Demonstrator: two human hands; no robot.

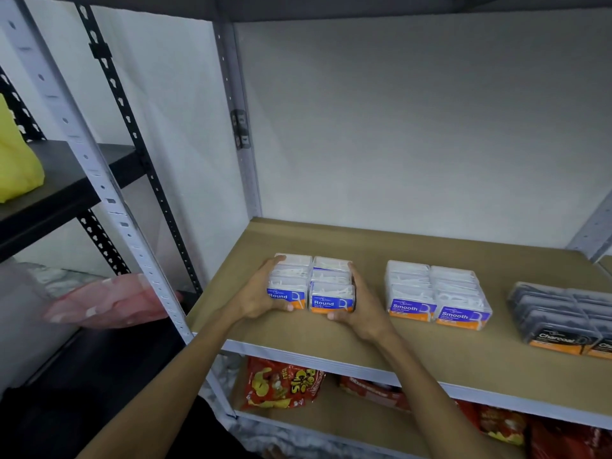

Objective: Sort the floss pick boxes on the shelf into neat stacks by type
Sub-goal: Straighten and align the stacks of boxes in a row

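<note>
On the brown shelf board [331,329] stand three groups of clear floss pick boxes. The "Round" boxes [313,281], blue and orange labelled, form two side-by-side stacks at the left. My left hand [261,298] presses on their left side and my right hand [357,309] on their right side, thumbs at the front bottom edge. The "Smooth" boxes [435,293] sit in two neat stacks in the middle. Dark "Charcoal" boxes [563,318] are stacked at the right, partly cut off by the frame edge.
A grey metal upright [99,180] frames the shelf on the left. Red snack bags [281,382] lie on the lower shelf. A pink plastic bag [109,301] and a yellow bag [16,157] sit on the neighbouring black rack.
</note>
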